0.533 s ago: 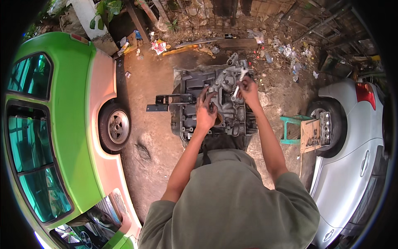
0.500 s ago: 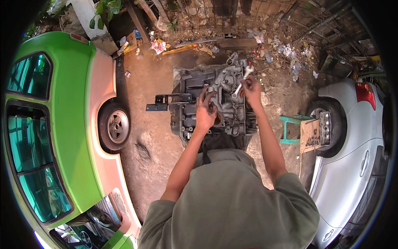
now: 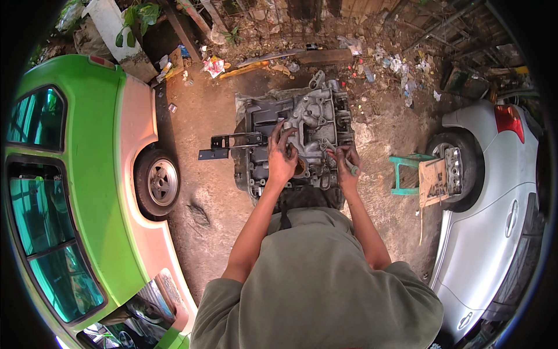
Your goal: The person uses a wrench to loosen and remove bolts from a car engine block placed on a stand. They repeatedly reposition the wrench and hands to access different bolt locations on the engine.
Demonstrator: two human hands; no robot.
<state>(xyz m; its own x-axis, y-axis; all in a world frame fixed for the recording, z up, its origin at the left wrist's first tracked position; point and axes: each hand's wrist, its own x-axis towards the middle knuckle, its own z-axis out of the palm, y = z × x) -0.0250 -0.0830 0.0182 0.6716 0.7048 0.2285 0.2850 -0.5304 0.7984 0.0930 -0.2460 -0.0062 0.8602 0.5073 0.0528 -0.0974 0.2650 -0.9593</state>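
An engine block (image 3: pixel 264 110) with its top side exposed lies on the ground in front of me. A grey metal manifold (image 3: pixel 314 113) sits along its right half. My left hand (image 3: pixel 282 157) rests at the manifold's near left side, fingers apart and bent, beside a round opening (image 3: pixel 300 168). Nothing shows in its grasp. Over the engine's right edge, my right hand (image 3: pixel 347 168) is closed on a combination wrench (image 3: pixel 353 168). One wrench end sticks out to the right of the fingers, and the other points toward the manifold.
A black metal bracket (image 3: pixel 221 146) juts out left of the engine. On the right stand a green stool (image 3: pixel 404 174) and a cardboard piece (image 3: pixel 431 181). A green van (image 3: pixel 104 174) flanks me left, a silver car (image 3: pixel 488 215) right. Litter (image 3: pixel 401 70) and a plank (image 3: pixel 324 56) lie beyond.
My right hand has come down nearer to me with the wrench, which has turned from pointing up and away to lying across the engine's right edge. The left hand stays by the manifold.
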